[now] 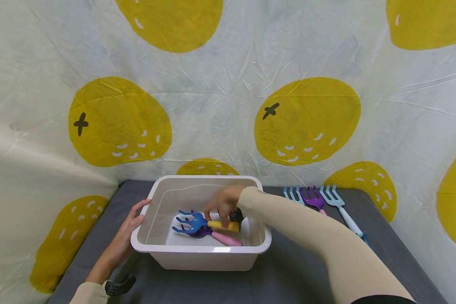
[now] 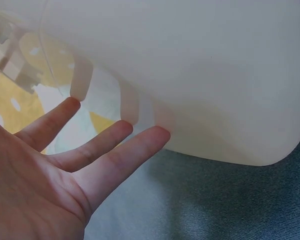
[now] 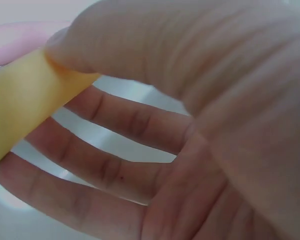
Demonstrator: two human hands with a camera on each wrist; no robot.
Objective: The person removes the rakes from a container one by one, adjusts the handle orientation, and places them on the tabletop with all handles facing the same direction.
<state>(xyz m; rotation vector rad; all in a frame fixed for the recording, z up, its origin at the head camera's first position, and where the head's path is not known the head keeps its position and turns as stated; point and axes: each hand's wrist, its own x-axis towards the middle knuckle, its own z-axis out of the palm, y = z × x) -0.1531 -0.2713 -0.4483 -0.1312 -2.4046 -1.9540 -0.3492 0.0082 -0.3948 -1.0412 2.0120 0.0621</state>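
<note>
A white plastic basin [image 1: 199, 250] holds a blue hand rake [image 1: 195, 222] with a yellow handle. Under it lies a purple hand rake [image 1: 228, 240] with a pink handle. Reaching inside the basin, my right hand [image 1: 226, 202] pinches the yellow handle [image 3: 35, 95] between thumb and fingers, as the right wrist view shows close up. My left hand [image 1: 123, 234] is at the basin's left side, fingertips at the rim. In the left wrist view its fingers [image 2: 125, 155] are straight and spread, with the tips at the basin's outer wall [image 2: 230, 90].
On the dark grey tabletop [image 1: 285, 270], right of the basin, lie a light blue hand rake [image 1: 333, 197], a purple one [image 1: 313, 199] and another light blue one [image 1: 294, 196], partly behind my right arm. A fruit-patterned cloth [image 1: 213, 105] hangs behind the table.
</note>
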